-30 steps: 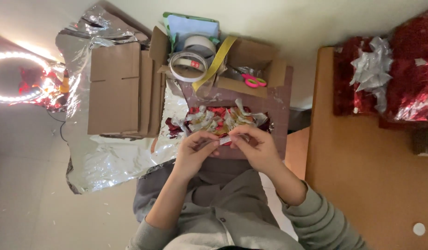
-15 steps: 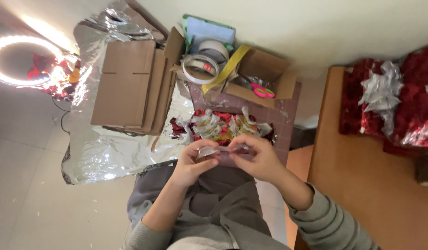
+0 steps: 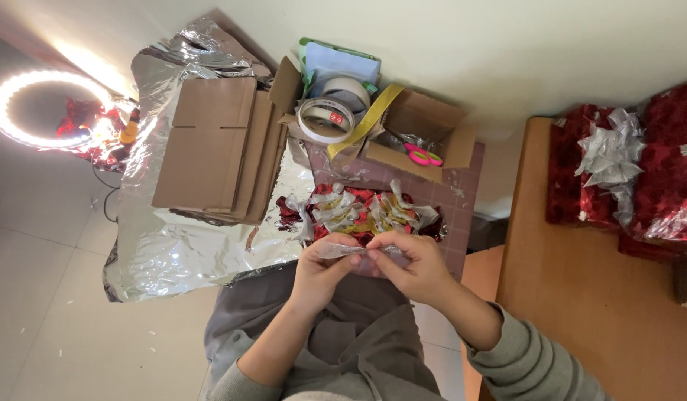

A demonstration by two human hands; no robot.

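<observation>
Since before: your hands have dropped from just above the heap of bows toward your lap, and the silver strip now runs level between them.
Foil sheet: crumpled silver sheet spread over the floor on your left, under the cartons.
Wooden worktop: on your right, with red foil packs and a silver bow at its far end.
Flat cartons: stacked brown cardboard lying on the foil.
Open box: holds tape rolls, a yellow strip and pink scissors, just beyond the heap.
Heap of bows: red, silver and gold, on the small tiled stand in front of you.
Left hand: fingers pinched shut on the strip's left end.
Right hand: fingers closed on its right end.
Silver strip: held over your lap, just short of the heap.
</observation>
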